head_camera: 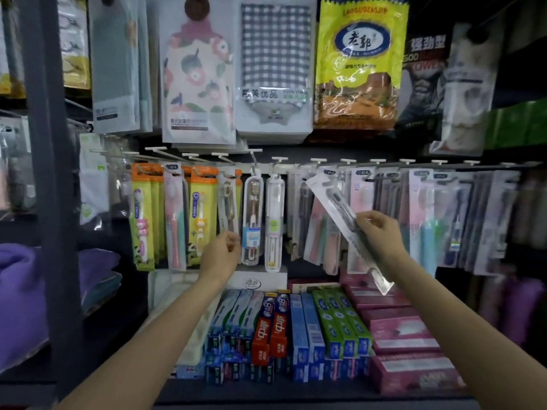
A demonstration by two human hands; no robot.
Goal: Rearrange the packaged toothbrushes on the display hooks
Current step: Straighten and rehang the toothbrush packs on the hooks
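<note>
Nearest me, my right hand (379, 235) pinches 1 packaged toothbrush (340, 220) off its hook, tilted, its top leaning left toward the rail. My left hand (223, 251) hangs loosely curled and holds nothing, just before the clear cases (252, 220). I judge this the re-hanging step: next I must line the pack's hole onto a free display hook (318, 160).

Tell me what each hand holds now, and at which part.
The right hand grips a tilted toothbrush package near its middle, off the hooks. The left hand is loosely curled and holds nothing.
</note>
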